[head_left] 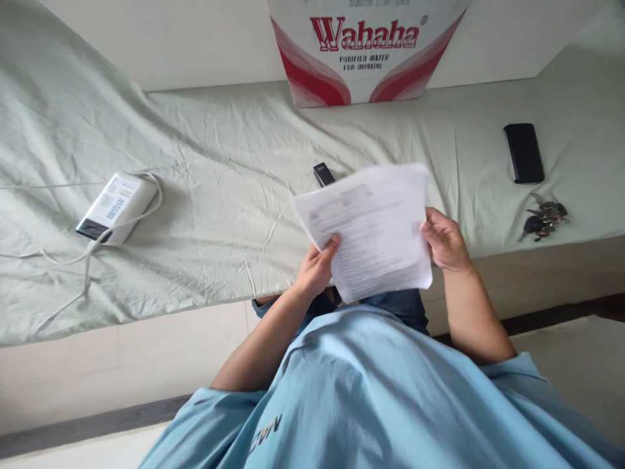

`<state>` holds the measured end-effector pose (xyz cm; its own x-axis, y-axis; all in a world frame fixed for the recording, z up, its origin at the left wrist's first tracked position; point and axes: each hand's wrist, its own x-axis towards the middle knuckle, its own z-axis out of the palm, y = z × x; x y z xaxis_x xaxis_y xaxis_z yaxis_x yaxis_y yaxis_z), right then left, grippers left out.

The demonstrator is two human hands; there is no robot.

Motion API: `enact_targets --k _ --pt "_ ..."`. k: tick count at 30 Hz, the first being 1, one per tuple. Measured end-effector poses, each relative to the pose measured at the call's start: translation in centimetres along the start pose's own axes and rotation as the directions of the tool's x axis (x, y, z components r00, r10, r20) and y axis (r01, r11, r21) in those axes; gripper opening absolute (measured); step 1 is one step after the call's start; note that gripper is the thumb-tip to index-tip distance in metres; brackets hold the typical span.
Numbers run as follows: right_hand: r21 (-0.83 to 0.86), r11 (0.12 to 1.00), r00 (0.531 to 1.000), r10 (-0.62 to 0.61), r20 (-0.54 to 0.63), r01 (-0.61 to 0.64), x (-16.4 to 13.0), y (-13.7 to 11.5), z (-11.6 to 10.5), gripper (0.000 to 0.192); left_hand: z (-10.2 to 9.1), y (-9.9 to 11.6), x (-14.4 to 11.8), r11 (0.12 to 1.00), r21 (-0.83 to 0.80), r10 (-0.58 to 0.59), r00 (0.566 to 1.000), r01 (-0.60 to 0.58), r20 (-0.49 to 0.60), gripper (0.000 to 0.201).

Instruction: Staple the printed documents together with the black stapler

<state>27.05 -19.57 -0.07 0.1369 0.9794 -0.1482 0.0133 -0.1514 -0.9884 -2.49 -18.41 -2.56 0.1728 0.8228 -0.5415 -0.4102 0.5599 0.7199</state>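
A white sheaf of printed paper [375,228] is held up in front of my body, tilted, its text too blurred to read. My left hand [318,262] grips its left edge with the thumb on top. At the right edge, my right hand [445,240] pinches the paper between thumb and fingers. Just beyond the paper's upper left edge lies a small black object [323,174], partly hidden by the sheets, so its kind does not show.
A pale green cloth [219,195] with wrinkles covers the surface. A Wahaha water carton [361,71] stands at the back. On the left is a white box-shaped device [117,205] with a cable; on the right, a black case [525,153] and a bunch of keys [544,216] near the edge.
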Motion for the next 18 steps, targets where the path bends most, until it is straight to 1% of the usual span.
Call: enact_targets --k 2,3,5,7,8,9,11,12,13,14,15,16,17,18 --pt "0.053 0.995 0.987 0.078 0.14 -0.086 -0.9 0.2 -1.0 0.074 -0.4 0.6 0.5 0.991 -0.087 0.087 0.984 -0.102 -0.158 0.063" --pt "0.082 0.989 0.978 0.106 0.182 -0.122 -1.5 0.4 -1.4 0.08 -0.6 0.8 0.8 0.982 -0.107 0.133 0.969 -0.157 -0.207 0.064" --pt "0.161 0.97 0.963 0.142 0.23 -0.182 -2.7 1.1 -1.4 0.093 -0.7 1.2 1.2 0.962 -0.115 0.216 0.945 -0.25 -0.247 0.064" --pt "0.241 0.944 0.956 0.169 0.238 -0.227 -3.8 2.0 -0.3 0.099 -0.2 1.0 1.3 0.947 -0.123 0.257 0.931 -0.296 -0.261 0.066" --pt "0.265 0.935 0.96 0.182 0.214 -0.236 -4.2 2.4 0.6 0.097 0.3 0.9 1.2 0.946 -0.137 0.253 0.932 -0.295 -0.261 0.067" --pt "0.274 0.933 0.967 0.196 0.163 -0.235 -4.4 2.7 1.5 0.092 0.7 0.7 1.1 0.948 -0.155 0.234 0.938 -0.278 -0.255 0.068" --pt "0.252 0.948 0.979 0.202 -0.009 -0.193 -4.5 3.1 3.1 0.078 1.4 0.5 0.7 0.956 -0.182 0.19 0.958 -0.23 -0.214 0.069" --pt "0.22 0.964 0.981 0.173 -0.092 -0.149 -4.4 3.1 3.5 0.072 1.4 0.7 0.4 0.958 -0.181 0.188 0.965 -0.221 -0.183 0.067" --pt "0.172 0.98 0.981 0.123 -0.152 -0.096 -4.1 2.8 3.5 0.066 1.1 1.1 0.3 0.959 -0.17 0.204 0.968 -0.228 -0.148 0.063" --pt "0.11 0.993 0.982 0.058 -0.179 -0.039 -3.8 2.4 3.1 0.06 0.4 1.7 0.2 0.953 -0.15 0.247 0.963 -0.262 -0.111 0.058" --pt "0.039 0.999 0.985 -0.013 -0.17 0.02 -3.5 1.7 2.4 0.054 -0.6 2.6 0.2 0.941 -0.124 0.308 0.948 -0.316 -0.08 0.05" --pt "-0.036 0.997 0.988 -0.077 -0.138 0.072 -3.2 0.8 1.4 0.048 -1.8 3.6 0.3 0.924 -0.099 0.367 0.929 -0.37 -0.041 0.042" --pt "-0.111 0.987 0.987 -0.13 -0.091 0.12 -2.9 -0.2 0.3 0.042 -3.2 4.6 0.5 0.904 -0.07 0.424 0.905 -0.422 0.021 0.037" --pt "-0.182 0.969 0.982 -0.181 -0.055 0.169 -2.6 -1.3 -0.8 0.036 -4.6 5.6 0.7 0.881 -0.039 0.473 0.874 -0.472 0.112 0.037"
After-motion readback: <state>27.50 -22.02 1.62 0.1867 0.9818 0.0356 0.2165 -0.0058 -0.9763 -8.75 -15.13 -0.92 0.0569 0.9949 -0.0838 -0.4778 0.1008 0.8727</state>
